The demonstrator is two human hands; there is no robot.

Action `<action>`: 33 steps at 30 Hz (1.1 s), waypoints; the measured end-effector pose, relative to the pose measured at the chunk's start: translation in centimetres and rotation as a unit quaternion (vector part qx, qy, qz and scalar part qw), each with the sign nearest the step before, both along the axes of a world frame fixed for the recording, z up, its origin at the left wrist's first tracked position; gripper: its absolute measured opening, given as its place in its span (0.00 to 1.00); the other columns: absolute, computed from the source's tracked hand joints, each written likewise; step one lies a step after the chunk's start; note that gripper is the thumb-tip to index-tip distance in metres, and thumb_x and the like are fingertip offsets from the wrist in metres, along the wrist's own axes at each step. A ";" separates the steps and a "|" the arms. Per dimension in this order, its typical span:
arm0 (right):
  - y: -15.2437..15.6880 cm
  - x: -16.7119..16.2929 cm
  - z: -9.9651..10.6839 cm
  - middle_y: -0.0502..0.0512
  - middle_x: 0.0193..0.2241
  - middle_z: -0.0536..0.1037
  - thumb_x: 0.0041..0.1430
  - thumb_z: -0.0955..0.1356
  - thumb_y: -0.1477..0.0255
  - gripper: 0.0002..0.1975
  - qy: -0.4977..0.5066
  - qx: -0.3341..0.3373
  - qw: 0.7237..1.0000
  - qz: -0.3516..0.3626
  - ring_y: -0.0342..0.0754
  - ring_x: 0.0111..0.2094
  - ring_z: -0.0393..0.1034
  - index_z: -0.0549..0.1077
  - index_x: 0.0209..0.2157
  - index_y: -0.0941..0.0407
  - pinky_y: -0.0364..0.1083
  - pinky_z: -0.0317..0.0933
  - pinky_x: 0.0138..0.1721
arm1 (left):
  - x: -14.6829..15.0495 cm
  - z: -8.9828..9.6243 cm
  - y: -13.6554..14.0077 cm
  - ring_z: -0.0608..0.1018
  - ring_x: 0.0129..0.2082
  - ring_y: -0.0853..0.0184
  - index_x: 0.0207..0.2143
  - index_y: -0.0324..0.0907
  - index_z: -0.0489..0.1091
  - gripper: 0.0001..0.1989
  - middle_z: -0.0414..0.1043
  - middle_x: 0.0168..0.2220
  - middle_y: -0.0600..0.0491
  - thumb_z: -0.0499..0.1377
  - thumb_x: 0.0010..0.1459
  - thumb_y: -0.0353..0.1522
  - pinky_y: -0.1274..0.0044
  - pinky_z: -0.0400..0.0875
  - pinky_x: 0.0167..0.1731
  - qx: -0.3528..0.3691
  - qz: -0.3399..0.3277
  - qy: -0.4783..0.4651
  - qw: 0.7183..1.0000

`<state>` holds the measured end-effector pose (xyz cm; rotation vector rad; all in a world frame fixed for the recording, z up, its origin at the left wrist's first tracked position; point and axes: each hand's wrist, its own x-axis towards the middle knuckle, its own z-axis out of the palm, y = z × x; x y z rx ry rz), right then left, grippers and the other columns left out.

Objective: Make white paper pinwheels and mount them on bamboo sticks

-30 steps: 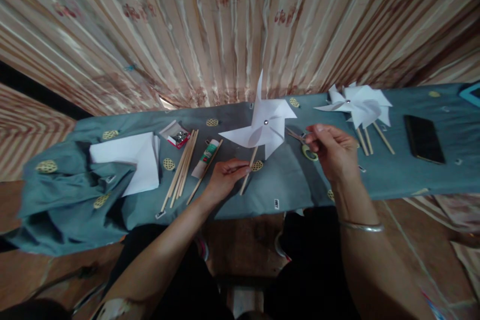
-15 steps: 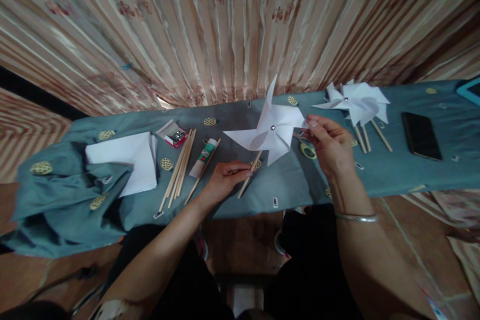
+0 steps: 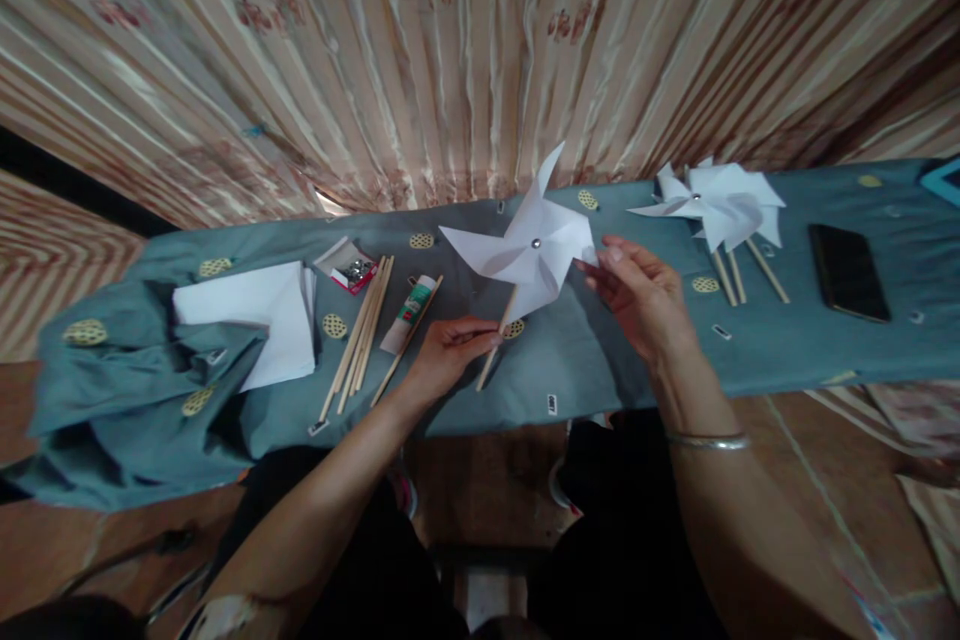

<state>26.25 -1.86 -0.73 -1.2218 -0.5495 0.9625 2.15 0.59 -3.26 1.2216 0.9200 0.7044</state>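
Note:
A white paper pinwheel (image 3: 517,250) with a silver pin at its centre stands tilted over the middle of the cloth. My left hand (image 3: 450,350) is closed around its wooden stick (image 3: 489,367), thumb and fingers pinching it below the blades. At the pinwheel's right blade, my right hand (image 3: 637,295) has its thumb and fingertips closed on the paper corner. Left of my left hand lie a glue stick (image 3: 409,312) and several loose wooden sticks (image 3: 361,340). A small open box of metal pins (image 3: 349,265) lies behind those sticks.
Finished-looking white pinwheels (image 3: 724,205) lie stacked at the right, their sticks pointing toward me. Beside them rests a black phone (image 3: 849,272). A stack of white paper (image 3: 281,340) sits at the left, partly under bunched green cloth (image 3: 150,380). A patterned curtain (image 3: 480,50) hangs behind.
The pinwheel's blades have turned slightly and shifted a little left, with my right hand following. Scissors seen beside my right hand before are now hidden. My left hand stays on the stick.

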 end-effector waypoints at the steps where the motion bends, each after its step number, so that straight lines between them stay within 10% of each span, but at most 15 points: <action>1: -0.1 -0.4 -0.1 0.49 0.32 0.82 0.37 0.82 0.60 0.23 0.019 -0.010 1.000 0.010 0.45 0.35 0.79 0.79 0.36 0.52 0.41 0.72 0.31 | 0.0 0.0 0.0 0.77 0.33 0.65 0.33 0.42 0.83 0.12 0.80 0.31 0.51 0.70 0.46 0.39 0.74 0.68 0.39 -0.003 0.006 -0.002 1.000; 33: -0.9 -4.7 -0.6 0.48 0.22 0.80 0.38 0.81 0.61 0.15 0.099 -0.077 0.984 0.129 0.41 0.24 0.74 0.80 0.27 0.54 0.39 0.69 0.24 | 0.2 0.2 -0.1 0.79 0.35 0.62 0.31 0.41 0.82 0.12 0.82 0.32 0.50 0.70 0.47 0.39 0.72 0.72 0.41 -0.006 0.025 -0.007 1.000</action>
